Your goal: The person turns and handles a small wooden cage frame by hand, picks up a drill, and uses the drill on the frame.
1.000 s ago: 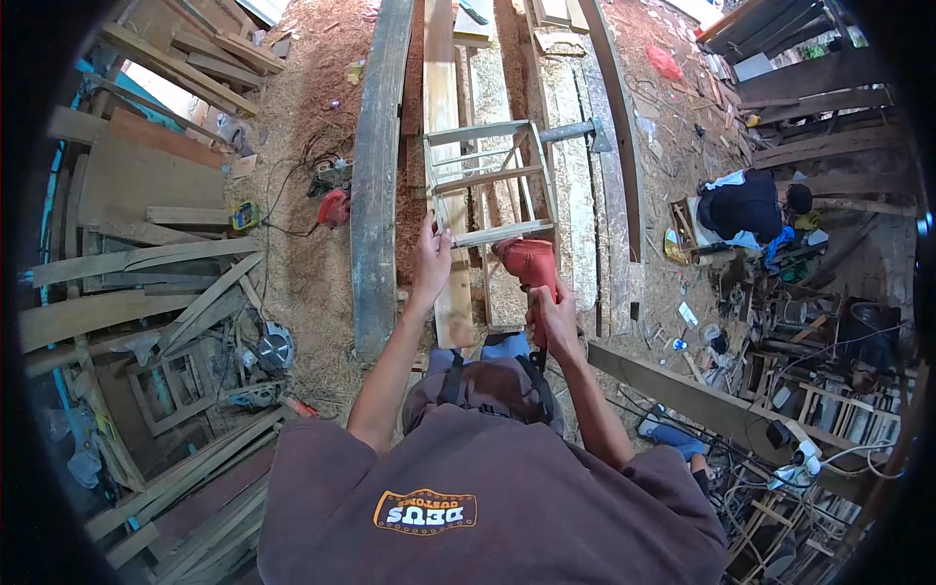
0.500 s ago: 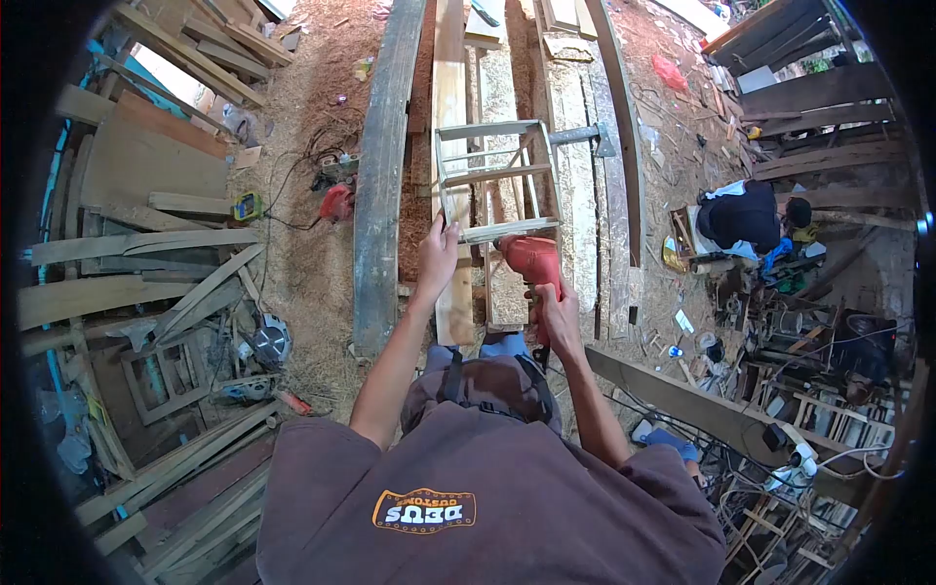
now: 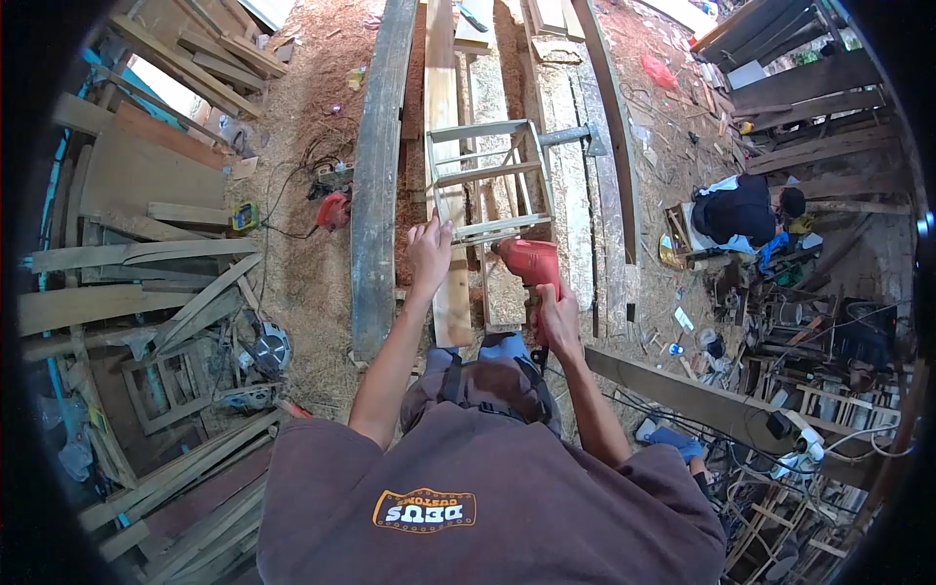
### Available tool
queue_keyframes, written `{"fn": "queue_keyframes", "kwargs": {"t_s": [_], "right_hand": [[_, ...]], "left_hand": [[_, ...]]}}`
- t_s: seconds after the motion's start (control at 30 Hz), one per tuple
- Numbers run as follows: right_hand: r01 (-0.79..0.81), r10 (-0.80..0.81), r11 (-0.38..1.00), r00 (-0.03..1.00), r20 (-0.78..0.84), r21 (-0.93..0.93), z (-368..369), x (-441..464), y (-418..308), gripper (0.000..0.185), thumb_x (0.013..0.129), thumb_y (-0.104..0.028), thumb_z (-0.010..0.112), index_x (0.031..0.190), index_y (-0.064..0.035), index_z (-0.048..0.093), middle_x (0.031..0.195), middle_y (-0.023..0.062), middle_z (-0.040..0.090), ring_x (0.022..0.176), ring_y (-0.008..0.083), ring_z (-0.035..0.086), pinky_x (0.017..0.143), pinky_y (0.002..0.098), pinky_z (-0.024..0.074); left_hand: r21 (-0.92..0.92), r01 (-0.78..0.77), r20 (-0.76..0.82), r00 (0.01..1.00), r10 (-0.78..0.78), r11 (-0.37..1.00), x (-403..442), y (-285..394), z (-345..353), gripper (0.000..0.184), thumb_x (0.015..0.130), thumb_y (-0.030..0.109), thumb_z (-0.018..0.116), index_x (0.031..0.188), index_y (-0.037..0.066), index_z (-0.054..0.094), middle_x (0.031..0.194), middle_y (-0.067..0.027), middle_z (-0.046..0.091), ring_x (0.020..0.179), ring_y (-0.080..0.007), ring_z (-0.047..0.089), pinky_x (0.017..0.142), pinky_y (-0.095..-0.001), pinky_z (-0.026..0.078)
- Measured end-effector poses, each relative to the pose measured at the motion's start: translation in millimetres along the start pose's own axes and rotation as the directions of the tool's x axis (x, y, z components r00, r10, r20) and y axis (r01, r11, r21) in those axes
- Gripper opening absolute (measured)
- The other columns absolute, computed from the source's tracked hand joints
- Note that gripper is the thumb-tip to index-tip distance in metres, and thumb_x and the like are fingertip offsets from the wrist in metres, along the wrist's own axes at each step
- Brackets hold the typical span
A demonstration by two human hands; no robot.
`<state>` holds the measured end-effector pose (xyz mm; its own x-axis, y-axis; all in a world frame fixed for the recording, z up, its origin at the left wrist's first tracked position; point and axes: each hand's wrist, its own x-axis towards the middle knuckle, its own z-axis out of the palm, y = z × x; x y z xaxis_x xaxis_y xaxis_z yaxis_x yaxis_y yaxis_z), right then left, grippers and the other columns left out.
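A small wooden frame with crossbars (image 3: 487, 175) rests on the long planks in front of me. My left hand (image 3: 430, 255) grips its near left corner, fingers wrapped round the wood. In my right hand (image 3: 559, 324) is a red power drill (image 3: 529, 259), held by its handle. The drill's front end points left, just below the frame's near bar; whether it touches the bar I cannot tell. Beyond the frame's right side lies a hammer-like tool (image 3: 575, 136) with a metal head.
A dark beam (image 3: 381, 185) runs along the left of the planks. A red power tool (image 3: 333, 211) and a circular saw (image 3: 272, 345) lie on the left floor. Another person (image 3: 738, 210) crouches at the right. A board (image 3: 702, 395) and cables are near my right elbow.
The view has shifted slightly. The frame's near bar looks turned against the drill's position, and the drill's front end now sits just below it. Both hands keep their holds.
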<state>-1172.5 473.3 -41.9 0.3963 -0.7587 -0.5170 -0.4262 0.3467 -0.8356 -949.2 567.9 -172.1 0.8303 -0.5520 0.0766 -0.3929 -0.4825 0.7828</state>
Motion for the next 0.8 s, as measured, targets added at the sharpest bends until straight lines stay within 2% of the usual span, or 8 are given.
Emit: {"fn": "queue_keyframes", "kwargs": {"t_s": [0.03, 0.13, 0.23, 0.3, 0.37, 0.53, 0.67, 0.8], "right_hand": [[0.012, -0.012, 1.000, 1.000, -0.015, -0.008, 1.0, -3.1, -2.7, 0.023, 0.093, -0.024, 0.055, 0.104, -0.0045, 0.058, 0.065, 0.0036, 0.056, 0.044, 0.0129, 0.052, 0.037, 0.0288, 0.0413], [0.030, -0.029, 1.000, 0.999, 0.012, -0.007, -0.1, 1.2, -0.2, 0.023, 0.094, -0.025, 0.056, 0.105, -0.0052, 0.058, 0.061, 0.0028, 0.053, 0.042, 0.0128, 0.051, 0.035, 0.0289, 0.0399], [-0.044, 0.043, 0.999, 0.996, 0.076, 0.020, -5.3, 5.9, 1.6, 0.049, 0.093, -0.021, 0.055, 0.140, -0.0076, 0.053, 0.069, 0.0026, 0.057, 0.041, 0.0102, 0.048, 0.036, 0.0288, 0.0411], [0.135, -0.134, 0.990, 0.990, 0.042, -0.034, -2.4, 15.4, 16.9, 0.047, 0.093, -0.020, 0.055, 0.138, -0.0077, 0.054, 0.067, 0.0018, 0.056, 0.040, 0.0099, 0.047, 0.035, 0.0287, 0.0401], [0.212, -0.210, 0.976, 0.977, 0.037, -0.050, -3.6, 21.0, 30.5, 0.045, 0.093, -0.020, 0.054, 0.136, -0.0079, 0.055, 0.064, 0.0013, 0.054, 0.039, 0.0100, 0.047, 0.035, 0.0286, 0.0394], [0.074, -0.082, 0.994, 0.992, 0.096, 0.079, -3.8, 10.1, 4.5, 0.039, 0.094, -0.018, 0.053, 0.131, -0.0086, 0.056, 0.060, 0.0008, 0.051, 0.038, 0.0110, 0.048, 0.032, 0.0287, 0.0384], [0.060, -0.068, 0.995, 0.993, 0.096, 0.084, -1.8, 9.1, 7.5, 0.038, 0.094, -0.019, 0.053, 0.130, -0.0077, 0.056, 0.060, 0.0003, 0.050, 0.038, 0.0107, 0.048, 0.032, 0.0283, 0.0386], [0.084, -0.094, 0.990, 0.992, 0.088, 0.115, 0.5, 10.6, 8.8, 0.036, 0.094, -0.019, 0.053, 0.128, -0.0068, 0.056, 0.061, 0.0000, 0.050, 0.038, 0.0104, 0.047, 0.032, 0.0277, 0.0385]], "left_hand": [[0.006, -0.001, 0.005, 1.000, 0.001, 1.000, 0.5, 0.6, -0.4, 0.046, 0.103, 0.040, 0.054, 0.119, -0.001, 0.067, 0.106, -0.0205, 0.068, 0.107, -0.0390, 0.055, 0.096, -0.0491, 0.043], [0.012, -0.006, 0.003, 1.000, 0.006, 1.000, 1.7, 0.3, 0.4, 0.047, 0.103, 0.040, 0.053, 0.122, -0.001, 0.066, 0.108, -0.0204, 0.068, 0.108, -0.0390, 0.055, 0.096, -0.0488, 0.044], [0.031, 0.014, 0.043, 0.999, -0.016, 0.999, 1.1, 0.8, -0.1, 0.048, 0.103, 0.041, 0.052, 0.125, 0.000, 0.066, 0.109, -0.0198, 0.068, 0.110, -0.0386, 0.055, 0.096, -0.0483, 0.044], [0.030, 0.019, 0.047, 0.999, -0.021, 0.999, 2.3, 0.8, -2.0, 0.049, 0.104, 0.042, 0.052, 0.126, 0.001, 0.065, 0.110, -0.0191, 0.068, 0.111, -0.0382, 0.055, 0.097, -0.0483, 0.044], [0.004, 0.004, 0.024, 1.000, -0.004, 1.000, 0.9, 1.9, -1.3, 0.049, 0.104, 0.042, 0.051, 0.126, 0.001, 0.065, 0.111, -0.0184, 0.068, 0.113, -0.0376, 0.054, 0.097, -0.0486, 0.044], [0.067, 0.007, 0.032, 0.999, -0.009, 0.998, 0.9, -3.6, 2.1, 0.049, 0.104, 0.044, 0.050, 0.127, 0.003, 0.066, 0.114, -0.0180, 0.067, 0.116, -0.0370, 0.053, 0.098, -0.0504, 0.043], [0.073, -0.005, 0.004, 1.000, 0.005, 0.997, 0.1, -0.3, -0.6, 0.050, 0.103, 0.044, 0.050, 0.127, 0.003, 0.066, 0.115, -0.0188, 0.067, 0.117, -0.0367, 0.053, 0.098, -0.0505, 0.043], [0.086, 0.001, -0.025, 1.000, 0.001, 0.996, -1.2, 0.7, 0.6, 0.051, 0.104, 0.045, 0.050, 0.128, 0.004, 0.066, 0.106, -0.0188, 0.066, 0.112, -0.0360, 0.053, 0.097, -0.0500, 0.042]]}}
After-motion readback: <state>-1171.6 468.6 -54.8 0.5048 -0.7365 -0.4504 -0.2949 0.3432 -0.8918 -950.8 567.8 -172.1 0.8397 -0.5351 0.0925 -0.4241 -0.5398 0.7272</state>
